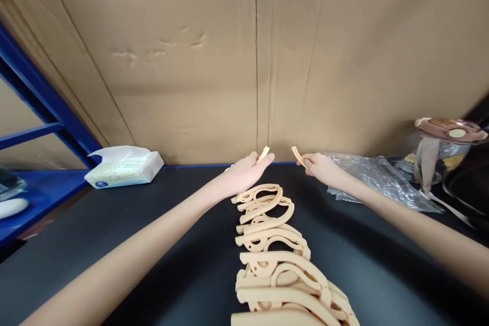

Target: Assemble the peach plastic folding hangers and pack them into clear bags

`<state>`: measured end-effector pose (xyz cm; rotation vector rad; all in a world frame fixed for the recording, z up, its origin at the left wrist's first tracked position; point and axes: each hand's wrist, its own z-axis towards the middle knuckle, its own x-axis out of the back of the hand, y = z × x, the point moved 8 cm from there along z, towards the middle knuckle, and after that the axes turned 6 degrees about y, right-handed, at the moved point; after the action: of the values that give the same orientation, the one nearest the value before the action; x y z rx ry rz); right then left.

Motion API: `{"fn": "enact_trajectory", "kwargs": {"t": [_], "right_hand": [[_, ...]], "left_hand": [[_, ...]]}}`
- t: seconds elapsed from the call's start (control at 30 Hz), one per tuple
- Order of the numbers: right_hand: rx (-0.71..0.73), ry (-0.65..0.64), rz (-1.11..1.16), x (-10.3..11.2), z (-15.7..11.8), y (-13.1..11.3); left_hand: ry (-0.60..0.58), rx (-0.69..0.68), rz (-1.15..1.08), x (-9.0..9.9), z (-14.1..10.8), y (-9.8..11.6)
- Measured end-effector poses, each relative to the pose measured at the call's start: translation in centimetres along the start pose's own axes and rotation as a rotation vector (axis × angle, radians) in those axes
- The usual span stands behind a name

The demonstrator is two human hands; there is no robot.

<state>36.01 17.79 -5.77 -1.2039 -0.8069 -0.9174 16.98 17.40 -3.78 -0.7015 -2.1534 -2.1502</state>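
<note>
My left hand [246, 174] is closed on a beige plastic hanger part [263, 153], whose short tip sticks up past the thumb. Across a gap, my right hand [320, 167] pinches another beige plastic hanger part [298, 155], slim and slightly curved, pointing up and left. Most of both pieces is hidden by the fingers, so I cannot tell whether they belong to one hanger. Below the hands, a row of beige folded plastic hangers [275, 254] overlaps toward me on the black table, with curved arms and rounded loops.
A tissue pack [124, 168] lies at the back left beside a blue metal frame [72, 117]. Clear plastic wrapping [376, 181] lies right of my right hand, near a bottle with a brown lid [443, 150]. A cardboard wall [183, 71] stands behind the black table [179, 270].
</note>
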Motion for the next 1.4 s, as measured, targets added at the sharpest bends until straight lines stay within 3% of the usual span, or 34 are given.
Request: {"fn": "enact_trajectory", "kwargs": {"t": [0.13, 0.27, 0.33, 0.4, 0.47, 0.67, 0.77, 0.97, 1.13, 1.27, 1.4], "right_hand": [[-0.043, 0.075, -0.157, -0.2, -0.2, 1.3], [-0.006, 0.120, -0.154, 0.5, -0.2, -0.8], [0.082, 0.087, 0.049, 0.8, 0.0, -2.6], [0.168, 0.051, 0.389, 1.3, 0.2, -4.3], [0.174, 0.043, 0.656, 1.9, 0.4, -5.0], [0.150, -0.014, 0.823, 2.8, 0.8, -5.3], [0.193, 0.064, 0.694, 4.0, 0.8, -5.0], [0.432, 0.275, 0.248, 6.0, -0.3, -6.3], [0.541, 0.243, 0.049, 5.9, -0.4, -6.7], [0.624, 0.309, -0.450, 5.0, -0.8, -7.4], [0.555, 0.102, -0.610, 2.1, -0.5, -6.7]], "left_hand": [[0.089, -0.004, 0.078, 0.3, 1.0, 0.4], [0.046, -0.030, 0.028, -1.4, 1.9, 0.9], [0.033, -0.058, -0.016, -2.0, 2.1, 1.3], [0.009, -0.087, -0.061, -2.5, 1.9, 1.8], [-0.020, -0.120, -0.102, -2.8, 1.5, 2.5], [-0.042, -0.206, -0.164, -2.1, 0.9, 4.1], [0.000, -0.207, -0.177, -1.4, 1.1, 3.8], [0.031, -0.182, -0.179, -1.2, 1.2, 3.4], [0.012, -0.174, -0.136, -1.2, 0.9, 3.4], [-0.081, -0.142, -0.078, -2.2, 0.7, 2.6], [-0.036, -0.176, 0.020, -2.9, 1.5, 1.4]]}}
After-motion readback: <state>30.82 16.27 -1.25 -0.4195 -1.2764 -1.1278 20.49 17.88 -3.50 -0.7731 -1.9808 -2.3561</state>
